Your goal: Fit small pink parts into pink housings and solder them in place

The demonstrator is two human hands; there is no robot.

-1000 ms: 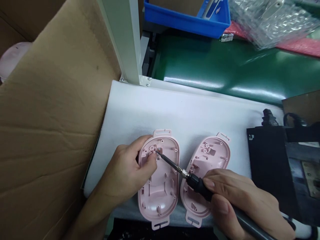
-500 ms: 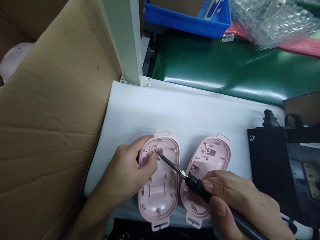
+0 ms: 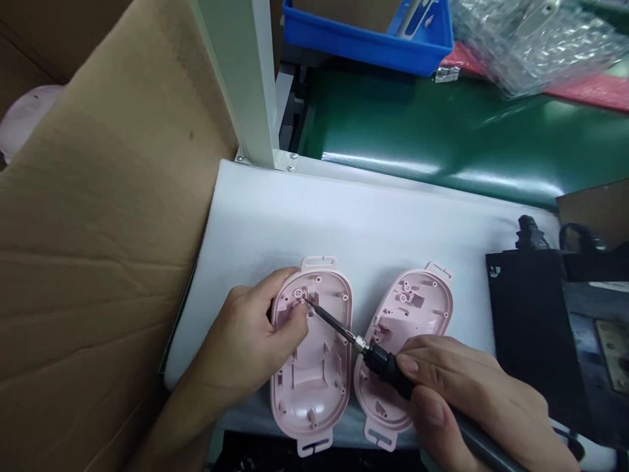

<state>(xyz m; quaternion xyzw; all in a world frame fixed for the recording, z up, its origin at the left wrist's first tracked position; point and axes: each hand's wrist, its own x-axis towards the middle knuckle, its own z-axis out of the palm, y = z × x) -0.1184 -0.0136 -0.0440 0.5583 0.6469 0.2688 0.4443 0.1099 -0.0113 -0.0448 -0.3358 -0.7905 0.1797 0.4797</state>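
Pink oval plastic left shell: at near edge of white foam mat, left hand gripping its wall, presumably steadying.
Slim black soldering iron: right hand grips, likely for precision.

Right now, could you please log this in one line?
left hand: grips left pink shell; right hand: holds soldering iron, tip inside that shell; right pink shell: on white mat

The left hand and the right hand are bare, with smooth backs. Short nails show on the right thumb and forefinger. The left forearm is uncovered too. A black patch along the bottom edge is too dark to identify as clothing.
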